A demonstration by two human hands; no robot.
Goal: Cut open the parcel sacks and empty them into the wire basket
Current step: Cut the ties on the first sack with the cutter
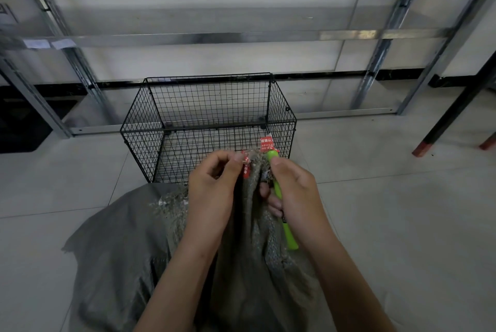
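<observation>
A grey woven parcel sack [126, 245] lies on the floor in front of me, its gathered neck pulled upward. My left hand [214, 184] pinches the neck's left side near a red tag [245, 168]. My right hand [294, 189] grips a bright green utility knife [288, 232], its tip up against the neck beside another red label [266, 143]. Just beyond my hands stands the black wire basket [209, 100], with nothing visible inside it. The sack's contents are hidden.
Metal shelving uprights and a rail [214, 36] run along the white wall behind the basket. A dark table leg with a red foot [424, 147] stands at the right. Pale floor tiles [389, 211] surround the sack.
</observation>
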